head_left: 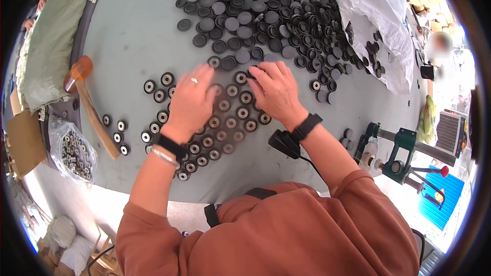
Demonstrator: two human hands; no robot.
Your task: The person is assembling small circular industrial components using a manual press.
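Rows of round black caps with metal centres [245, 97] lie on the grey table [133, 41] between and under my hands. My left hand [192, 99] hovers over their left part, slightly blurred, thumb apart from the fingers and nothing visible in them. Just beyond its fingertips lies one cap with a metal centre [214, 62]. At the far right end of the rows, my right hand [277, 92] pinches a dark round cap [251, 72] between thumb and fingers, mostly hidden by them. A large heap of plain black caps [266, 15] spreads beyond both hands.
A mallet [92, 102] with an orange head lies left, near a clear bag of small metal parts [76, 153]. A white plastic bag [378, 15] stands far right. A green hand press [396, 153] sits at the right edge; a black device with a cable [284, 144] is under my right wrist.
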